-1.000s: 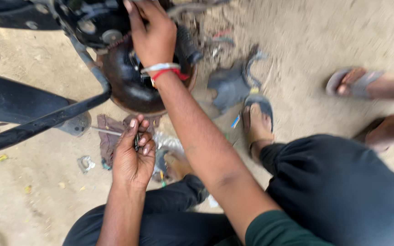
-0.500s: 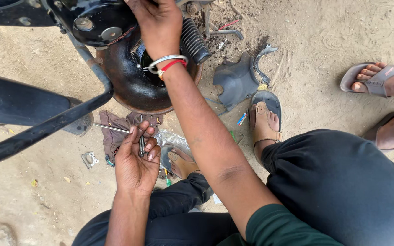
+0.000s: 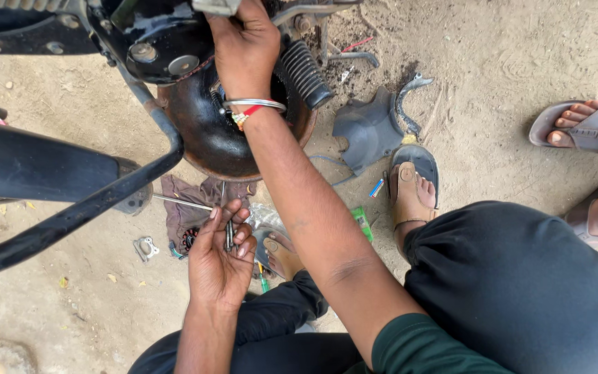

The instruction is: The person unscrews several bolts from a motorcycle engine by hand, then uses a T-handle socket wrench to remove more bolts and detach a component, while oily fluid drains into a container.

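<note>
Right hand (image 3: 243,48) reaching up onto motorcycle engine block (image 3: 167,41), fingers curled against a metal part at top edge of frame; what is gripped is cut off, so grip cannot be told for certain. Silver bangle (image 3: 254,105) and red thread at wrist. Wrist crossing over round black drum (image 3: 202,131), taken below as landmark.

Left hand (image 3: 221,260) just below drum, palm up, fingers loosely bent, closed on small dark metal tool (image 3: 229,234) lying upright across fingers.

Below drum, on dirt ground (image 3: 493,62): brownish rag (image 3: 185,208) with thin steel rod (image 3: 178,202) lying across it. Small metal bracket (image 3: 145,247) lower left of drum. Crumpled clear plastic wrapper (image 3: 268,216) just right of left hand. Small green rectangular packet (image 3: 363,223) lower right of drum, flat on ground; print too small to tell. Short blue stick (image 3: 377,188) near it.

Right of drum: ribbed black rubber boot (image 3: 306,73), grey curved plastic cover (image 3: 368,128), own sandalled foot (image 3: 408,190). Far right of drum: another person's feet in grey sandals (image 3: 579,128).

Left of drum: black frame tube (image 3: 70,215).
</note>
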